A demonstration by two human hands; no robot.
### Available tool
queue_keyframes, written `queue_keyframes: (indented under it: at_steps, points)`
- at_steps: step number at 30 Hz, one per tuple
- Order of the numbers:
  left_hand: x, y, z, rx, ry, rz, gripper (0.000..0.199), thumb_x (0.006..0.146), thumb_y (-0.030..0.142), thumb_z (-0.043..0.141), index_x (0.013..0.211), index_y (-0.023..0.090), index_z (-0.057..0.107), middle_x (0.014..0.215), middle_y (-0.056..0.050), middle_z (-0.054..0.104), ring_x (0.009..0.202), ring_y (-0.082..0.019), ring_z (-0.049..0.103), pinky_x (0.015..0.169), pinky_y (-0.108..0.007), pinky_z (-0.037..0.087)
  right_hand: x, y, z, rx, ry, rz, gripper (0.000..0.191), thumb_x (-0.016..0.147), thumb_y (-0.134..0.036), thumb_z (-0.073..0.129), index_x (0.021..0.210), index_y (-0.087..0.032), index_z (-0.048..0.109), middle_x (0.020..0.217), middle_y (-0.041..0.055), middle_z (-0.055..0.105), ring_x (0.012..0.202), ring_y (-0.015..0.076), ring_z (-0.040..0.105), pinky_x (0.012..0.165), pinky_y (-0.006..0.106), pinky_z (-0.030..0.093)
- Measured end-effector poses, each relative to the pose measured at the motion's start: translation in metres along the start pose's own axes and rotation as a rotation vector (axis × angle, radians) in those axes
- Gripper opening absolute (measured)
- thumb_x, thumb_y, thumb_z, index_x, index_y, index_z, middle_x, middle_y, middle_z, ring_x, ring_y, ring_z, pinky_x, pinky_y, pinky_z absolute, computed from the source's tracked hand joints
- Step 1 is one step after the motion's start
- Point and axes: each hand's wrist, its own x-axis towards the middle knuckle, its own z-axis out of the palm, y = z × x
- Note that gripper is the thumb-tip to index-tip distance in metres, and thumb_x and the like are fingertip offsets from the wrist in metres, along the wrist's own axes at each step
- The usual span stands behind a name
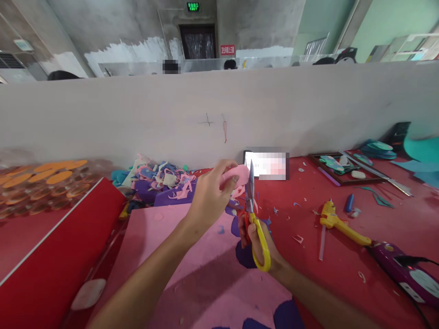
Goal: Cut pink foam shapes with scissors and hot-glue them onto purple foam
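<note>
I count one pair of scissors (252, 206), one glue gun (343, 226), one tray (366, 182), one exit sign (193, 7).

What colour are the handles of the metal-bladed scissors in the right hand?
One yellow handle, one red handle; the head view shows them best.

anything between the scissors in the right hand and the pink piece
Nothing visible: the scissors stand by the right edge of the pink piece, while the left hand grips it farther left. Whether the scissors touch it is unclear.

Red table (343, 265) bears pink sheet (151, 242); yellow glue gun (343, 226); scraps (298, 239).
</note>
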Motion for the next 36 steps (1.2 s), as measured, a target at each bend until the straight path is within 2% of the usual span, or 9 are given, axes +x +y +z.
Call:
queue_keyframes:
  at_steps: [4,7,11,16,28,36]
  points:
    - [0.0006,-0.0010,-0.0018,0.032,-0.016,0.027,0.022,0.097,0.021,0.059,0.117,0.027,0.063,0.111,-0.001,0.076,0.089,-0.015,0.071,0.077,-0.027,0.051,0.0022,-0.0013,0.0020,0.036,0.000,0.011,0.068,0.086,-0.087,0.048,0.087,-0.020,0.057,0.065,-0.0064,0.043,0.045,0.0072,0.036,0.042,0.023,0.034]
    - [-0.0001,-0.0016,-0.0014,0.037,-0.023,0.051,0.023,0.098,0.020,0.058,0.118,0.027,0.063,0.117,-0.001,0.076,0.095,-0.016,0.071,0.079,-0.027,0.052,0.0037,-0.0012,0.0039,0.143,-0.054,0.081,0.068,0.084,-0.088,0.049,0.083,-0.020,0.053,0.065,-0.0068,0.042,0.043,0.0058,0.036,0.040,0.022,0.034]
    - [-0.0020,-0.0024,0.0008,0.061,-0.028,0.058,0.024,0.098,0.019,0.056,0.120,0.028,0.062,0.116,-0.002,0.076,0.096,-0.018,0.072,0.079,-0.028,0.053,0.0025,-0.0042,0.0068,0.277,-0.123,0.161,0.069,0.084,-0.089,0.047,0.083,-0.020,0.053,0.067,-0.0060,0.045,0.042,0.0054,0.037,0.040,0.021,0.037]
    - [-0.0027,-0.0032,0.0021,0.066,-0.017,0.052,0.024,0.098,0.021,0.056,0.120,0.028,0.061,0.116,-0.002,0.076,0.100,-0.020,0.073,0.084,-0.031,0.055,-0.0009,-0.0066,0.0074,0.321,-0.134,0.127,0.066,0.086,-0.087,0.047,0.082,-0.021,0.052,0.069,-0.0053,0.046,0.044,0.0058,0.036,0.041,0.021,0.035]
    - [-0.0026,-0.0017,0.0013,0.060,-0.006,0.030,0.026,0.096,0.018,0.057,0.121,0.027,0.062,0.115,-0.002,0.076,0.094,-0.017,0.072,0.080,-0.029,0.053,0.0005,-0.0017,0.0044,0.223,-0.098,0.081,0.067,0.084,-0.088,0.049,0.077,-0.021,0.049,0.064,-0.0076,0.039,0.039,0.0045,0.035,0.037,0.021,0.031]
    - [0.0003,0.0008,-0.0021,0.089,0.027,0.023,0.022,0.097,0.021,0.058,0.117,0.027,0.063,0.101,0.000,0.076,0.082,-0.015,0.069,0.075,-0.028,0.049,0.0002,-0.0071,0.0053,0.173,-0.082,0.047,0.067,0.084,-0.088,0.050,0.074,-0.022,0.046,0.064,-0.0086,0.036,0.038,0.0037,0.032,0.036,0.020,0.029]
